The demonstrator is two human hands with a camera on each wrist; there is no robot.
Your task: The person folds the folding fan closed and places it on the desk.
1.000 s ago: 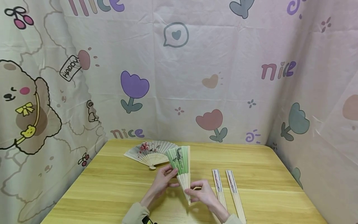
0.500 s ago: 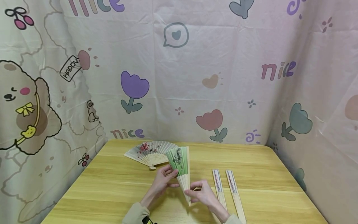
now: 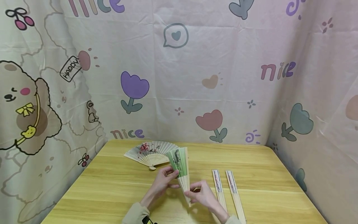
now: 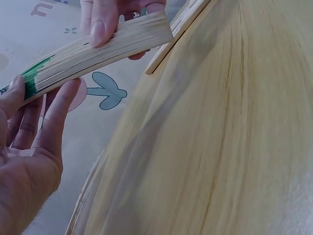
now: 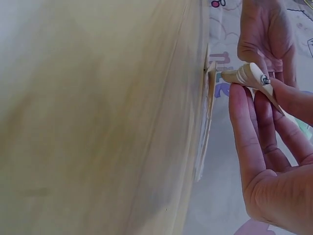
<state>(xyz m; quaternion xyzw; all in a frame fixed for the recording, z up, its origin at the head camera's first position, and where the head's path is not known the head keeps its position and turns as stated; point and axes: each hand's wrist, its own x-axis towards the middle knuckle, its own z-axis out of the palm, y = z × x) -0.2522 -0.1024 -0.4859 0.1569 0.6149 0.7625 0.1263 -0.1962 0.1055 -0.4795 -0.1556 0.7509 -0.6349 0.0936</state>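
A green folding fan (image 3: 179, 163), partly spread, is held up over the table between both hands. It has a dark printed pattern on the green leaf and pale wooden ribs. My left hand (image 3: 162, 180) pinches its left side, thumb in front where green meets wood. Lower down, my right hand (image 3: 202, 194) pinches the ribs near the pivot end. The left wrist view shows the bare ribs (image 4: 105, 51) stretching from the left thumb to the right hand's fingers. In the right wrist view a metal pivot pin (image 5: 265, 80) shows at the fan's end, beside the right thumb.
A spread grey fan (image 3: 151, 152) with red blossoms lies at the table's back left, partly behind the green one. Two folded fans (image 3: 219, 189) (image 3: 235, 193) lie side by side right of my right hand. A printed cloth (image 3: 179, 77) hangs behind the wooden table (image 3: 268, 174).
The green fan has tilted slightly, and its top has dipped a little. Both hands keep nearly the same place and grip.
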